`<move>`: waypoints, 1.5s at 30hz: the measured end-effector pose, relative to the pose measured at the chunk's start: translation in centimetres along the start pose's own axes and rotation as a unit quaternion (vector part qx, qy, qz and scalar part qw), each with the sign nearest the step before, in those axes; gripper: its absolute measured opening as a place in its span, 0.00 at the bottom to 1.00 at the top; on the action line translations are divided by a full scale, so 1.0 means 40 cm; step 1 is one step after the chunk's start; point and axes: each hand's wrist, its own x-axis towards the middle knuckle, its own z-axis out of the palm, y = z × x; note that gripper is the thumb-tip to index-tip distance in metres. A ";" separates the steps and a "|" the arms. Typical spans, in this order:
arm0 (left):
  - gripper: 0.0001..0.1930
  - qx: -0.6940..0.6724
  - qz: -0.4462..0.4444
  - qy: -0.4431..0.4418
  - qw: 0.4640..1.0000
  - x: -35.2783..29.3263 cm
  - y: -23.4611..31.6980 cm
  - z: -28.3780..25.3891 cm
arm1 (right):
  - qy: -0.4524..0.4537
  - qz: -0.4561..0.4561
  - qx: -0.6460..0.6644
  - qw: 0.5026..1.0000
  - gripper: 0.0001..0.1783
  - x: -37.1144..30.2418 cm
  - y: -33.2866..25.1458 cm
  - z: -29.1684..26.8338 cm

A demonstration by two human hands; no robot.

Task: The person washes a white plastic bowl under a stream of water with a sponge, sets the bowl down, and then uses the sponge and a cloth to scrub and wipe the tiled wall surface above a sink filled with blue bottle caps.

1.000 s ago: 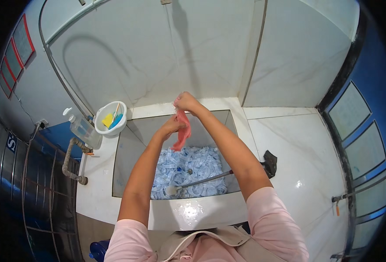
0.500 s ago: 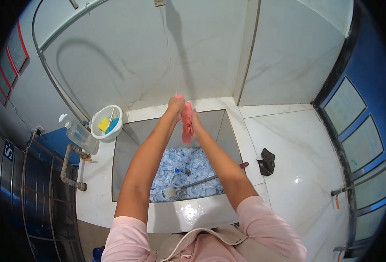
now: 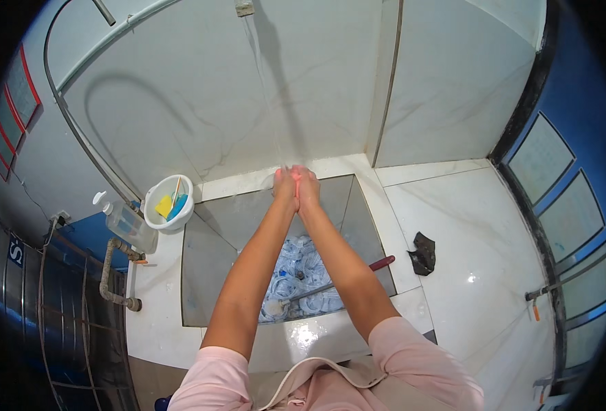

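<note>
Here both hands, left hand and right hand, press together around a pink cloth held high over the sink. Squeezed harder, it might slip down among the clear plastic bottles, or drip across the bench.

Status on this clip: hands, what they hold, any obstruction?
Left hand and right hand pressed together over the sink, under the water stream. Pink cloth barely visible between them. Nothing blocking.
</note>
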 end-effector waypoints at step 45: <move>0.36 0.799 0.096 -0.235 0.545 -0.279 -0.485 0.195 | -0.324 -0.111 0.745 0.572 0.07 0.268 -1.098 -0.109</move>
